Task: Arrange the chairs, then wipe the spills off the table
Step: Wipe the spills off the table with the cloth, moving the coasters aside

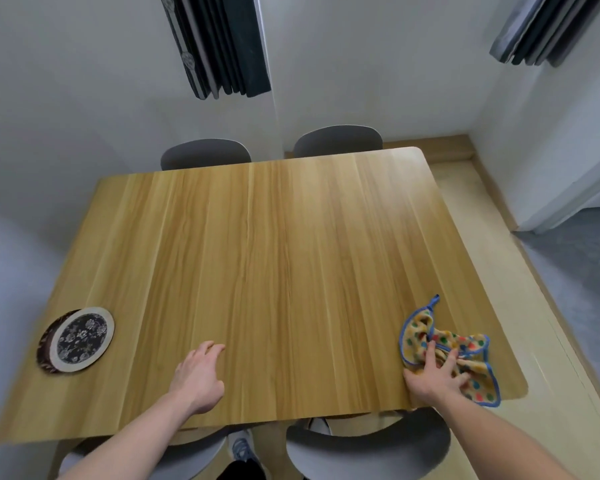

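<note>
Here's the wooden desk (pixel 274 271) from above, a broad pale plank top filling the middle of the view. The right hand (pixel 437 375) is down at the near right corner, fingers spread and pressing into a crumpled cloth (pixel 465 351), a yellow one with coloured dots and blue edging. The cloth lies on the desk surface right at that corner, its blue loop (pixel 434 301) pointing toward the far side, one flap reaching the desk's near edge. The fingers dig into the folds, so the right hand is gripping the cloth against the wood.

Over to the left hand (pixel 200 377): it rests on the desk near the front edge, fingers loosely curled and apart, holding nothing. It sits well apart from the cloth.

At the near left corner sits a round tin (pixel 78 341) with a dark floral lid, on its own, clear of both hands.

Chairs now. Two grey chair backs show at the far side, the far left chair (pixel 205 154) and the far right chair (pixel 338 140), both tucked against the desk edge. On the near side, the near right chair (pixel 368 452) sits just under the front edge, and the near left chair (pixel 187 455) beside it. No spill is distinguishable on the wood from this view.
</note>
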{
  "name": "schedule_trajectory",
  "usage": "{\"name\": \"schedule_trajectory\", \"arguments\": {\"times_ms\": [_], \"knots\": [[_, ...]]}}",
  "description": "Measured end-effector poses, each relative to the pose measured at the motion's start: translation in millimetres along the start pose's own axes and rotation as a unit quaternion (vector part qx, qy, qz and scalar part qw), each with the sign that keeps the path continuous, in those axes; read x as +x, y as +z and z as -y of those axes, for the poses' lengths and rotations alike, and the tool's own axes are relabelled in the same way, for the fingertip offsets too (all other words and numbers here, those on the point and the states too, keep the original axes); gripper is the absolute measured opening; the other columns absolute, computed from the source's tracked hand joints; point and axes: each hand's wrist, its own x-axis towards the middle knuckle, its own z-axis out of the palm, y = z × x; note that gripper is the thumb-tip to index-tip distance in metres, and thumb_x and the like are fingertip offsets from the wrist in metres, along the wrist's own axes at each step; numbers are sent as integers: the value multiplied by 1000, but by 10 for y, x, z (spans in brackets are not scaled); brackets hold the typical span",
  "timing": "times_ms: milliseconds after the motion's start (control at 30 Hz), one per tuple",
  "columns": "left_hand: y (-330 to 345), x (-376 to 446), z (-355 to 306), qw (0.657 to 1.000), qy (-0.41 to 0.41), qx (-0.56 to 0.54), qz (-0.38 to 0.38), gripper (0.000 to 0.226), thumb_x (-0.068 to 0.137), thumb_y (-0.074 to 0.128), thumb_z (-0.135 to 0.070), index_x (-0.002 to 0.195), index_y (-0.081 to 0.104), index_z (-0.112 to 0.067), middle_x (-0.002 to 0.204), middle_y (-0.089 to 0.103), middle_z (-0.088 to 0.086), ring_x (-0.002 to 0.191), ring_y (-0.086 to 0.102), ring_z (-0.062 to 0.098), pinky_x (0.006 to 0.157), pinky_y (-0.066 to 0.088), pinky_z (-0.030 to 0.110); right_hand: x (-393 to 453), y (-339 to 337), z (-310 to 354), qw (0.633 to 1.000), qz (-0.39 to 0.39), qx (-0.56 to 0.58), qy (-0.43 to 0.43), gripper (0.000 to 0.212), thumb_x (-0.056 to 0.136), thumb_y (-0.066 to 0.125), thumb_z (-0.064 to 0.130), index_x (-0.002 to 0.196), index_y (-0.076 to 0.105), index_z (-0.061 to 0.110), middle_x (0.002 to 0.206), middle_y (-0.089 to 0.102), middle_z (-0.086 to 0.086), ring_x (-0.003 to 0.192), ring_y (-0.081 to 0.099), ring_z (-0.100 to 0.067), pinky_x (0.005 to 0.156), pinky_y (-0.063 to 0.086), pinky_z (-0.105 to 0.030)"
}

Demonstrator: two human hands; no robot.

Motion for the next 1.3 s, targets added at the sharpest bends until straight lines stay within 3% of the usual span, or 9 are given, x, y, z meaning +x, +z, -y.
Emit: {"name": "schedule_trajectory", "arguments": {"times_ms": [300, 433, 500, 567, 700, 933, 1100, 1167, 1300], "knots": [[98, -223, 212, 999, -38, -34, 0, 79, 81, 52, -9, 156, 31, -26, 163, 24, -3, 144, 33, 21, 118, 34, 40, -939, 770, 1110, 991, 58, -30, -121, 89, 97, 44, 51, 157, -22, 42, 157, -48, -5, 152, -16, -49, 118, 11, -71], [113, -234, 135, 998, -36, -42, -3, 79, 83, 52, -9, 156, 30, -26, 164, 23, -3, 145, 32, 22, 119, 33, 40, -1269, 892, 1627, 961, 145, 10, -235, 78, 96, 44, 33, 162, 4, 42, 168, -27, 4, 155, -14, -41, 125, 8, -59], [153, -243, 44, 999, -27, -46, -1, 80, 82, 53, -6, 156, 29, -27, 164, 21, -2, 146, 31, 22, 119, 33, 41, -1330, 843, 1688, 947, 157, 80, -270, 71, 95, 46, 30, 162, 20, 37, 172, -6, 7, 157, 9, -32, 125, 21, -47], [216, -257, -79, 999, -4, -44, 4, 82, 82, 53, -4, 157, 29, -27, 166, 18, -1, 148, 28, 22, 120, 31, 41, -1354, 748, 1626, 940, 115, 138, -289, 67, 94, 48, 24, 158, 33, 32, 170, 11, 11, 150, 33, -19, 118, 38, -39], [356, -222, -481, 997, 73, 5, 27, 82, 82, 54, -6, 157, 28, -25, 168, 10, 3, 153, 17, 26, 124, 23, 44, -1230, 519, 1276, 943, 31, 155, -291, 60, 94, 49, 9, 152, 44, 26, 160, 31, 7, 133, 49, -13, 104, 48, -28], [520, 54, -989, 976, 150, 108, 116, 83, 84, 64, -22, 158, 26, -25, 168, 4, 9, 155, 1, 33, 124, 13, 57, -1142, 373, 886, 955, -22, 156, -252, 56, 98, 62, 22, 151, 43, 29, 158, 32, 4, 106, 49, -6, 93, 53, -31], [557, 175, -473, 975, 136, 133, 118, 79, 81, 64, -28, 154, 34, -23, 166, 12, 4, 150, 21, 29, 121, 21, 54, -1326, 471, 1079, 952, -13, 156, -264, 54, 99, 57, 15, 150, 43, 29, 155, 34, 5, 99, 58, -4, 79, 53, -24], [542, 193, -163, 982, 109, 116, 100, 79, 80, 64, -28, 152, 34, -25, 166, 14, 2, 151, 19, 29, 122, 20, 52, -1416, 546, 1216, 950, -6, 149, -273, 55, 99, 53, 11, 149, 43, 30, 155, 34, 6, 88, 55, 1, 72, 50, -18], [396, 183, 568, 991, 35, 86, 93, 86, 78, 61, -21, 156, 26, -28, 168, 8, -2, 155, 5, 31, 125, 13, 52, -1555, 734, 1528, 949, 5, 126, -290, 57, 97, 48, 8, 149, 42, 31, 154, 33, 6, 83, 56, -4, 83, 56, -29]]}}
